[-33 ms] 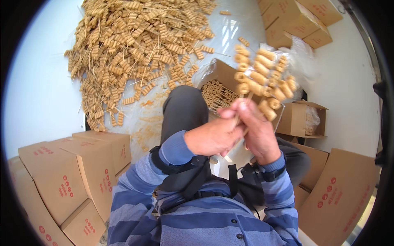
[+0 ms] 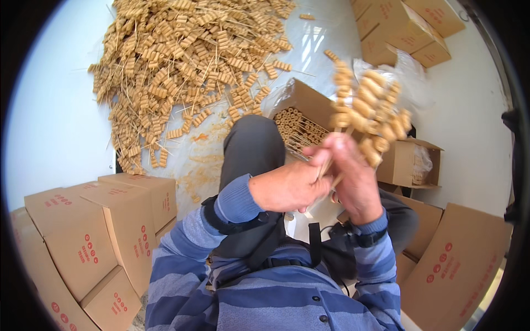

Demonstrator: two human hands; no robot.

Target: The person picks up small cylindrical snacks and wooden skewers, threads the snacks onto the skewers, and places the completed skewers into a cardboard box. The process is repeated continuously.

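Observation:
A bunch of skewers (image 2: 367, 105) threaded with golden-brown coiled food pieces fans upward from my hands, slightly blurred. Around their thin sticks, my right hand (image 2: 358, 179) is closed, thumb pointing up. My left hand (image 2: 290, 185) grips the lower ends of the same sticks, its fingers partly hidden against the right hand. Just beyond the hands stands an open lined carton (image 2: 314, 99), with rows of similar skewers (image 2: 298, 126) packed inside it. Part of that carton is hidden behind my hands and the bunch.
A large heap of loose skewers (image 2: 176, 66) covers the far left. Closed cartons (image 2: 118, 209) stand at the near left, and more cartons (image 2: 400, 30) are stacked far right. An open carton (image 2: 397, 160) with a plastic bag sits right of my hands; a large carton (image 2: 458, 265) stands near right.
Both hands and the bunch of skewers have shifted a little to the right. My grip on the sticks looks the same.

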